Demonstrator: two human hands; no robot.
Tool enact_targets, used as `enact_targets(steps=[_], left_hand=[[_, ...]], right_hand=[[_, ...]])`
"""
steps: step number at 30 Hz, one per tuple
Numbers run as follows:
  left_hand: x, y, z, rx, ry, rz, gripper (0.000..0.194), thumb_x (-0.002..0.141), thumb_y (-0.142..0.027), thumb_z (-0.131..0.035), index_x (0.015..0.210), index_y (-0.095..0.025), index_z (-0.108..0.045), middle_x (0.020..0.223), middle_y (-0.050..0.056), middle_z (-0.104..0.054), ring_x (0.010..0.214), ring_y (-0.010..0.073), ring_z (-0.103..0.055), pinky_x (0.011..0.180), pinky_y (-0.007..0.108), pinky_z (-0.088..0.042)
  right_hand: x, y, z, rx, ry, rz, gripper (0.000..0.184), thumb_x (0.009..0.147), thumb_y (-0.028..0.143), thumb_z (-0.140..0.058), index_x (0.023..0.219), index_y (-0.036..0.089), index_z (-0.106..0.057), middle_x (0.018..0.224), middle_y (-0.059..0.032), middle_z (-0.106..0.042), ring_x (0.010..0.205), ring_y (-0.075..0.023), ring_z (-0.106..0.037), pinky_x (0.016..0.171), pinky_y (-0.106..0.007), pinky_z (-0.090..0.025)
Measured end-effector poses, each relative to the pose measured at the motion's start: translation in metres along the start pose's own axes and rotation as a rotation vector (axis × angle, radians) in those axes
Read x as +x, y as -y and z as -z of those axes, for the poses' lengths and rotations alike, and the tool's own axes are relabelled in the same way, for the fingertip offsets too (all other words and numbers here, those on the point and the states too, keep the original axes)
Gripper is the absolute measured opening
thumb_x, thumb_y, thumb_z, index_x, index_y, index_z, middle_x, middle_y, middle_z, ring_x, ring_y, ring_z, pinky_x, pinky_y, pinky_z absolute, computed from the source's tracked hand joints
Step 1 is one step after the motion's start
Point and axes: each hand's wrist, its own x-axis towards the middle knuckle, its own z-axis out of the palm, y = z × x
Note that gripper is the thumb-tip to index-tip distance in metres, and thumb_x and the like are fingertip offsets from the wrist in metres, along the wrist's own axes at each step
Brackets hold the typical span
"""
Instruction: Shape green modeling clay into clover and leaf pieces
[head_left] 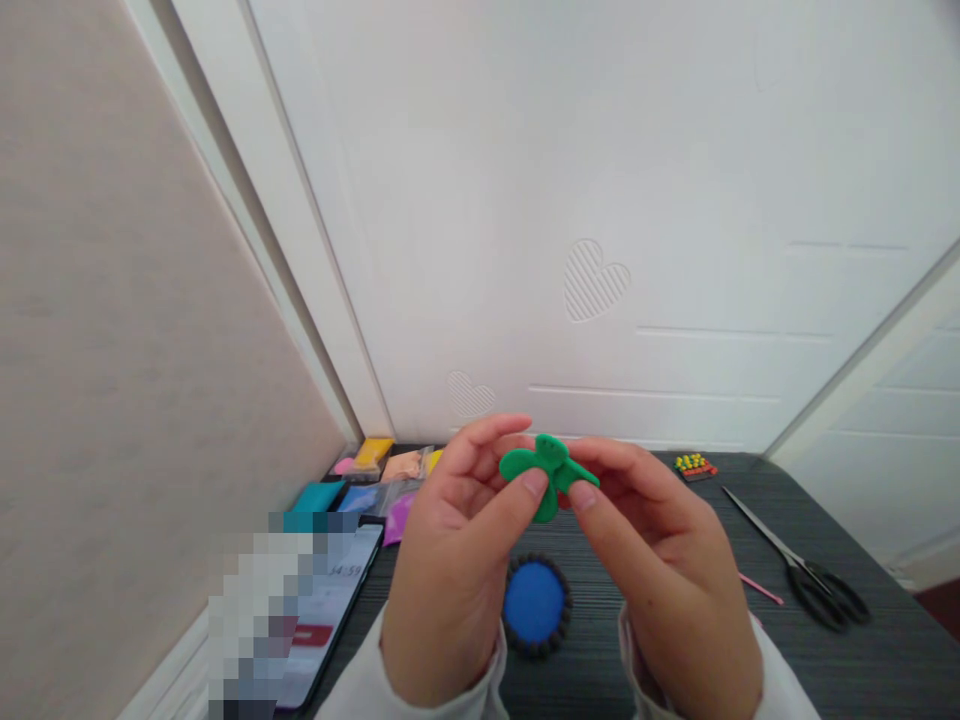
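Between my two hands, above the table, is a green clay piece (551,452) with several rounded petal-like lobes. My left hand (465,540) pinches its left part, with the thumb pressed on the front near the centre. My right hand (660,550) grips the narrower lobe on the right between thumb and fingers. Parts of the piece are hidden behind both thumbs. Below the hands lies a blue disc (535,602) with a dark, beaded rim, resting on the table between my wrists.
On the dark table (592,670), scissors (799,565) and a thin pink stick (761,588) lie at right. A small cluster of yellow, green and red bits (695,466) sits behind them. Coloured packets (371,455) and a phone (337,610) are at left. A white panel (465,200) rises behind.
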Motion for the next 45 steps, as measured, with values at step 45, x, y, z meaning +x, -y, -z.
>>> enact_targets(steps=[45], left_hand=[[-0.007, 0.001, -0.005, 0.436, -0.055, -0.257, 0.028, 0.072, -0.013, -0.054, 0.098, -0.022, -0.055, 0.096, 0.004, -0.063, 0.087, 0.0163, -0.059, 0.076, 0.027, -0.048]], right_hand=[[0.008, -0.001, 0.013, -0.337, 0.012, 0.087, 0.012, 0.074, 0.021, -0.054, 0.085, 0.02, -0.058, 0.081, -0.0013, -0.06, 0.077, -0.0142, -0.054, 0.071, -0.03, -0.043]])
